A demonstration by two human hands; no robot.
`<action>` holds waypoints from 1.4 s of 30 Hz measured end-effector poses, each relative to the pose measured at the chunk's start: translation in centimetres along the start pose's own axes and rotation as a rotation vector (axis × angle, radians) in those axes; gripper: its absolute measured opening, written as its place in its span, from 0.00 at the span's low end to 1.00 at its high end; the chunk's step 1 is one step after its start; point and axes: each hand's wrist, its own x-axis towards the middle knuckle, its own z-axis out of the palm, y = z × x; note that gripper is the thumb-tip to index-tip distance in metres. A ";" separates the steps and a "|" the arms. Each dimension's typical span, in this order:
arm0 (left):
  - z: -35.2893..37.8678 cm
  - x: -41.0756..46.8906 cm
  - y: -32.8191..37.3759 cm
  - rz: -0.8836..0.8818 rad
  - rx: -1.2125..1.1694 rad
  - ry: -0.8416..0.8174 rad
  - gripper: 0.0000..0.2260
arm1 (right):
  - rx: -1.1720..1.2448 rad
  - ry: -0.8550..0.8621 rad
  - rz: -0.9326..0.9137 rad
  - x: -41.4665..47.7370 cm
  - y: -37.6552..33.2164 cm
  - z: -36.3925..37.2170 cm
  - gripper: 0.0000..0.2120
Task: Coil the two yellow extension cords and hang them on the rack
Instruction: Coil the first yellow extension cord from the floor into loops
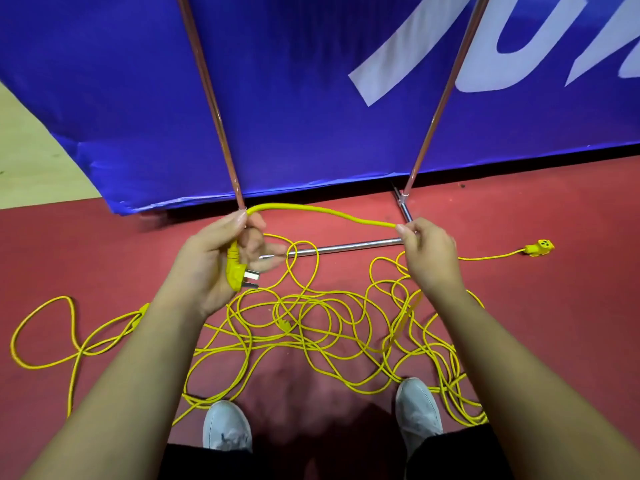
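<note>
Head view shows the yellow cords [311,327] tangled on the red floor [561,327] by my shoes [227,427], my left hand [214,258] gripping one above its plug [237,275], my right hand [429,254] pinching it further along, the rack [346,249] beyond, so hasty pulling could cinch knots.

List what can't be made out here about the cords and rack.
- Head view: rack top, cut off by upper edge.
- Head view: which loops in the floor tangle belong to which cord; they overlap.
- Head view: strand below the right hand, blurred.
- Head view: yellow fitting behind the left forearm, mostly covered.
</note>
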 end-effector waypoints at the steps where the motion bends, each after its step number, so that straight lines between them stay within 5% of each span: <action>1: 0.2 -0.2 0.1 -0.014 -0.009 -0.023 0.12 | 0.016 -0.035 0.019 -0.1 0.2 0.0 0.12; 9: -0.6 0.5 0.0 0.123 -0.089 0.025 0.14 | -0.118 -0.471 0.144 -0.4 2.9 1.5 0.05; 13: -0.9 0.7 -0.5 0.139 0.321 0.127 0.12 | 0.145 -0.499 0.278 -1.1 2.7 2.1 0.03; 16: -1.0 1.0 -1.8 0.120 0.699 0.196 0.13 | 0.019 -0.466 0.078 -0.9 0.6 1.9 0.09; 19: -0.6 1.1 -2.3 0.076 0.872 0.151 0.14 | -0.074 -0.709 -0.060 -1.4 -2.4 0.9 0.10; 22: 0.0 0.8 -3.0 -0.028 0.970 -0.026 0.14 | 0.109 -1.019 -0.084 -2.8 -5.4 -0.1 0.11; 29: 1.4 -0.1 -3.2 -0.135 0.611 -0.271 0.14 | 0.580 -0.672 -0.065 -3.1 -7.5 -0.2 0.05; 35: 0.7 0.6 -2.5 -0.036 0.301 -0.043 0.13 | 0.569 -0.721 0.033 -2.5 -5.4 0.2 0.08; 39: -0.2 0.4 -1.7 -0.078 0.691 -0.074 0.13 | 0.628 -0.619 0.085 -2.3 -5.1 0.1 0.05; 42: 0.0 0.0 -1.8 -0.168 0.726 -0.133 0.14 | 0.443 -0.605 -0.043 -2.2 -5.7 -0.6 0.05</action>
